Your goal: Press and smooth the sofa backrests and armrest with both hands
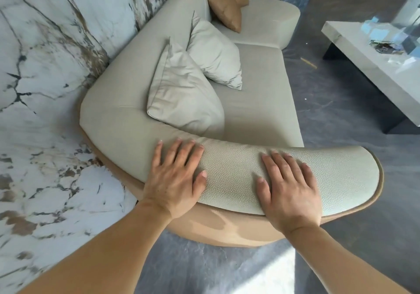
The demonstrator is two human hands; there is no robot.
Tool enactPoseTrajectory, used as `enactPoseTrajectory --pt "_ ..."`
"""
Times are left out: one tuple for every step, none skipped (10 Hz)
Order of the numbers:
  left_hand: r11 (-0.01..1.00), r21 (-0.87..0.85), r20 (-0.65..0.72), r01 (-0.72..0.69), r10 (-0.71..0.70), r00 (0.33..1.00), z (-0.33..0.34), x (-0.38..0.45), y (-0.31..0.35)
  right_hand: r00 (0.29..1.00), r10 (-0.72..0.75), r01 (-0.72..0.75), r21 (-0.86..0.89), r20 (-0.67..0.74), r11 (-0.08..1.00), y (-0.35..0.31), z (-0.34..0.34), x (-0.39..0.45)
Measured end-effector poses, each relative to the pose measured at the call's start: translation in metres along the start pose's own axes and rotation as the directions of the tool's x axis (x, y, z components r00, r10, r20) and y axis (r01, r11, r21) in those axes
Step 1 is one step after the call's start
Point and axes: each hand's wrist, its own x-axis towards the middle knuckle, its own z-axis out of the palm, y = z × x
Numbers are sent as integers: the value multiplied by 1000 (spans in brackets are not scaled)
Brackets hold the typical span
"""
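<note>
Armrest (236, 175): curved, near end of sofa (256, 102), under both palms. Left hand (175, 180) and right hand (288, 189): flat, fingers spread, grip released, pressing. Backrest (127, 77) along wall: untouched now, likely pending. Cushions (184, 98) leaning against it.

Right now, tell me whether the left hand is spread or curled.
Spread: left hand lies flat, fingers fanned, on the armrest.

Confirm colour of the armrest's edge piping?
Tan piping borders the pale grey-green pebbled armrest; clearest in the head view.
</note>
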Motion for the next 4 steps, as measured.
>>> enactPoseTrajectory --pt "999 35 143 35 -40 989 -11 2 0 982 3 2 -27 188 1000 -2 -6 6" --pt "995 76 311 70 -91 946 -38 3 10 930 -18 28 -21 367 999 -3 -23 6" --pt "995 74 363 64 -87 928 -69 1 18 908 -25 44 -37 418 998 -7 -51 7" --pt "998 50 304 46 -59 951 -127 -6 17 922 25 -2 -60 386 998 -14 -104 11"
